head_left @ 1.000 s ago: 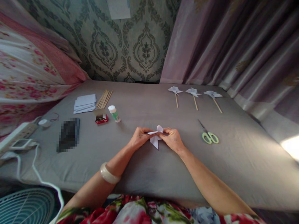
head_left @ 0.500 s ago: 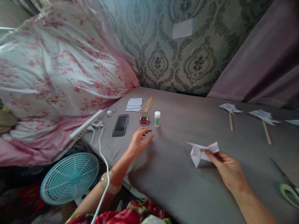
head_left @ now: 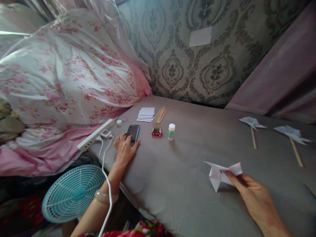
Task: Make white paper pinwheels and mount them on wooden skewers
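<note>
My right hand [head_left: 254, 194] pinches a folded white paper pinwheel [head_left: 216, 177] at its middle, above the grey-covered surface. A small dark dot shows at the pinwheel's centre by my thumb. My left hand [head_left: 124, 149] lies over the lower end of a smartphone [head_left: 134, 130], fingers spread, one fingertip on the screen and the thumb by its right edge. To the phone's right sit a small open red box [head_left: 156, 133] and a white-capped bottle [head_left: 171, 132] with a green label. Small items inside the box are too tiny to name.
A stack of white paper [head_left: 146, 113] and several wooden sticks [head_left: 161, 114] lie at the back. Two pinwheels on sticks [head_left: 252, 122] rest at right. A power strip [head_left: 96, 134] with white cables [head_left: 106, 171] runs along the left edge, above a blue fan [head_left: 79, 194].
My left hand has moved left, from near the bottle and red box onto the phone. My right hand keeps its pinch on the pinwheel. The view has shifted slightly, and the scissors' green handles have left it.
</note>
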Motion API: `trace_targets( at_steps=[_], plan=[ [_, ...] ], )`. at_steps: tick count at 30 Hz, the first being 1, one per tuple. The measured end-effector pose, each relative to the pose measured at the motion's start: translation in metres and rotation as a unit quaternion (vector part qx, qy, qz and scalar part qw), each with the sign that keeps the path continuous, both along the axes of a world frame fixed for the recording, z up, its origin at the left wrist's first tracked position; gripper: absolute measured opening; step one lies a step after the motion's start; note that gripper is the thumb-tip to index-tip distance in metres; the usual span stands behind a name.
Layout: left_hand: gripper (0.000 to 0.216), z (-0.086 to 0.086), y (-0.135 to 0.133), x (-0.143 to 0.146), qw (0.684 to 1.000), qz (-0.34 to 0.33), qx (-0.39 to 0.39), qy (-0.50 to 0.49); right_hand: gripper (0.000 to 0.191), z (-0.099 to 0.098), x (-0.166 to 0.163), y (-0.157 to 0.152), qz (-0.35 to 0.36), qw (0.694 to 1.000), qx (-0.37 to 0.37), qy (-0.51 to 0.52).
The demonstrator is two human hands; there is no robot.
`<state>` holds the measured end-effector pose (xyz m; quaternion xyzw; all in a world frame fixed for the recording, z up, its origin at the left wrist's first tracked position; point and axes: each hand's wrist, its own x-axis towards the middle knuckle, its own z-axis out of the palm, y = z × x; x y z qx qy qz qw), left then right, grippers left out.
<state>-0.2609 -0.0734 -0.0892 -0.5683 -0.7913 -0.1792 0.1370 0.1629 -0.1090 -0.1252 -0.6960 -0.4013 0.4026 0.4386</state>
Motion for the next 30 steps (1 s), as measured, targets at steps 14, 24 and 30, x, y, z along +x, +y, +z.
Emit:
trace_targets(
  at_steps=[14,24,30],
  plan=[
    [0.025,0.017,0.056,0.028,0.993,-0.01,0.096,-0.075,0.06,0.027,-0.011,-0.001,-0.021,0.996,-0.082,0.021],
    [0.03,0.048,0.171,0.073,0.982,-0.059,-0.098,-0.152,0.059,0.004,0.01,0.002,0.034,0.997,-0.073,0.006],
    [0.025,0.044,0.224,0.074,0.971,-0.089,-0.187,-0.122,0.061,0.009,0.004,0.004,0.022,0.997,-0.066,0.042]
  ],
)
